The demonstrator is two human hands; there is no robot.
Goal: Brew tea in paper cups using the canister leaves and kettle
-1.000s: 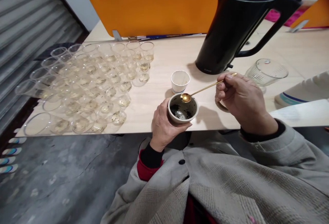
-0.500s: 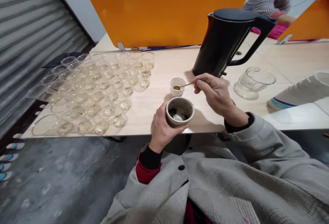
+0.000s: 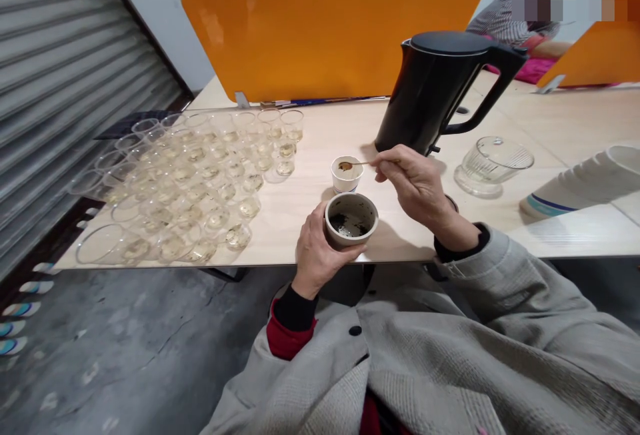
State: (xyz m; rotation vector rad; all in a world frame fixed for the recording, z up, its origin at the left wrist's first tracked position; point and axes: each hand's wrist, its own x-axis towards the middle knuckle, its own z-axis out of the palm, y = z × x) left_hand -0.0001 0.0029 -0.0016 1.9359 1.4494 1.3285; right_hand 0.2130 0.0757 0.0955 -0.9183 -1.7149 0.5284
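Wrapped round a small grey ceramic cup [image 3: 352, 238] at the table's front edge is my left hand [image 3: 319, 243]. Dark bits like tea leaves cling to the inside of the cup. My right hand [image 3: 413, 182] pinches the thin handle of a small spoon [image 3: 357, 164]. The spoon's bowl is over the mouth of a white paper cup [image 3: 347, 183], with something dark in it. That paper cup stands upright on the table just behind the ceramic cup. A dark round rim, partly hidden, shows behind my right wrist.
Many clear cups [image 3: 237, 235] with pale liquid and dark bits fill the left side of the table [image 3: 300, 228]. A black kettle [image 3: 430, 95] stands behind my right hand. To the right are a ribbed glass [image 3: 500, 165] and stacked paper cups [image 3: 580, 185] lying down. An orange divider [image 3: 320, 42] edges the back.
The spoon's bowl has come up from inside the paper cup to about its rim, its handle now more level. My left hand still holds the ceramic cup. The view has tilted slightly.
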